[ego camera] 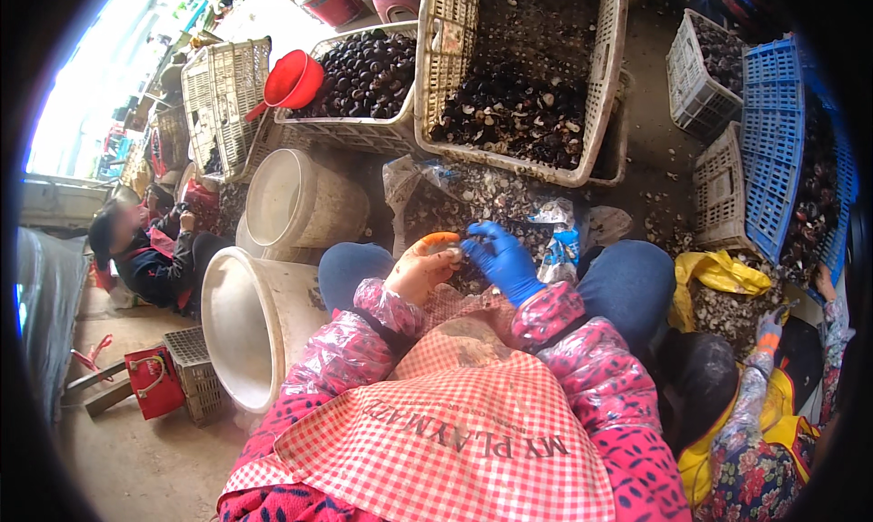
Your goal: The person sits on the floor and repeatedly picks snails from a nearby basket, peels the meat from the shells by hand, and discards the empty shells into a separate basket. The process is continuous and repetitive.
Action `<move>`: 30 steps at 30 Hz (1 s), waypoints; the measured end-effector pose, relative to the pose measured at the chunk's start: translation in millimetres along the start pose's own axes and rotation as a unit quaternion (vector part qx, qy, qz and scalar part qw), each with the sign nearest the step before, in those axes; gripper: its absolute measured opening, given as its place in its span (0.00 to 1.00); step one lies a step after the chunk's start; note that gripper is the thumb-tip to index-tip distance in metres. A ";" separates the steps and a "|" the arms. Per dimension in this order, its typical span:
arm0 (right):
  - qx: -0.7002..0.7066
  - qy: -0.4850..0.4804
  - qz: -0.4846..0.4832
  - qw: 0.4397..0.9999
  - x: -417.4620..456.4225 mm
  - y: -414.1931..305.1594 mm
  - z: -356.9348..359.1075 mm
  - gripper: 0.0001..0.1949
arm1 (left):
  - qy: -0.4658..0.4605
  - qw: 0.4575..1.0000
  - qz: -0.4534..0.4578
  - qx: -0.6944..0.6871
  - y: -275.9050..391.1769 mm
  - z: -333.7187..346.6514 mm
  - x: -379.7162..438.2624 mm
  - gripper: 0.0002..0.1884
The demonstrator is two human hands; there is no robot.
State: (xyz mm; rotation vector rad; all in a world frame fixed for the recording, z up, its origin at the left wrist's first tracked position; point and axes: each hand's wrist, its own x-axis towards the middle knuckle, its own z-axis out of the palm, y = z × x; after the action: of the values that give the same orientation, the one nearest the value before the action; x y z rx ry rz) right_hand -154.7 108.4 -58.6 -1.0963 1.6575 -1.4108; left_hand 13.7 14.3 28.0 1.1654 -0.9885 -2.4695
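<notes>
My left hand (421,266), with an orange covering on a finger, pinches a small pale piece (455,253), possibly shellfish meat or shell. My right hand (506,257) wears a blue glove. Its fingertips meet the left fingers at that piece, and whether they grip anything is too small to tell. Both hands are above my lap, between my knees. Beneath and beyond them, shell fragments (491,188) are heaped on plastic sheeting (402,181). A tilted, dirty white crate (427,79) faces me, holding dark, rounded shellfish (525,113) with pale shell undersides.
At left are two tipped white buckets (262,331) (307,201). A red scoop (294,79) rests on a crate of dark snail-like shellfish (368,72). A blue crate (771,140) leans at right. Co-workers sit at left (153,249) and right (757,447), near a yellow bag (723,276).
</notes>
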 end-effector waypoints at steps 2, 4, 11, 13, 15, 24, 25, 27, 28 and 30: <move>-0.047 -0.022 -0.068 0.996 -0.7 -1.8 -0.1 0.22 | -0.015 1.000 -0.017 -0.005 1.1 1.5 -1.1 0.17; -0.010 0.080 0.064 0.995 -0.5 -3.8 -0.8 0.20 | -0.022 0.999 -0.040 -0.002 3.2 3.1 -5.1 0.17; -0.054 -0.010 0.020 0.998 -2.6 -7.4 -2.9 0.24 | -0.010 1.000 -0.020 -0.005 1.2 8.9 -8.5 0.15; -0.049 0.109 0.150 0.981 -2.2 -8.8 -2.9 0.25 | 0.033 0.999 -0.027 0.031 1.7 7.3 -8.0 0.15; 0.127 0.049 0.065 0.989 -1.2 -10.3 -3.1 0.23 | 0.027 0.999 -0.015 0.037 1.1 5.5 -7.0 0.15; 0.042 -0.007 -0.008 0.999 -1.3 -4.3 -4.0 0.14 | 0.049 0.993 -0.007 0.103 5.0 8.2 -6.9 0.17; 0.038 -0.084 -0.036 0.995 -3.6 -1.2 -1.7 0.15 | 0.044 0.993 -0.015 0.107 5.7 10.3 -7.4 0.18; -0.019 -0.004 0.115 0.993 -0.7 8.8 -5.6 0.16 | 0.043 0.992 -0.033 0.113 7.5 14.1 -10.5 0.18; -0.021 0.022 0.169 0.985 1.6 12.3 -5.0 0.15 | 0.040 0.995 -0.024 0.089 9.1 15.7 -12.2 0.18; 0.071 0.049 0.143 0.986 1.5 16.1 -2.0 0.14 | 0.041 0.999 -0.018 0.027 9.2 17.6 -15.4 0.19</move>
State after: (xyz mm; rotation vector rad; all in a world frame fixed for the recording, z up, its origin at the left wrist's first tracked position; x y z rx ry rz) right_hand -159.7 108.7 -74.0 -0.6871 1.6766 -1.3858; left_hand 9.9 23.1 51.2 1.3023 -1.0252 -2.4148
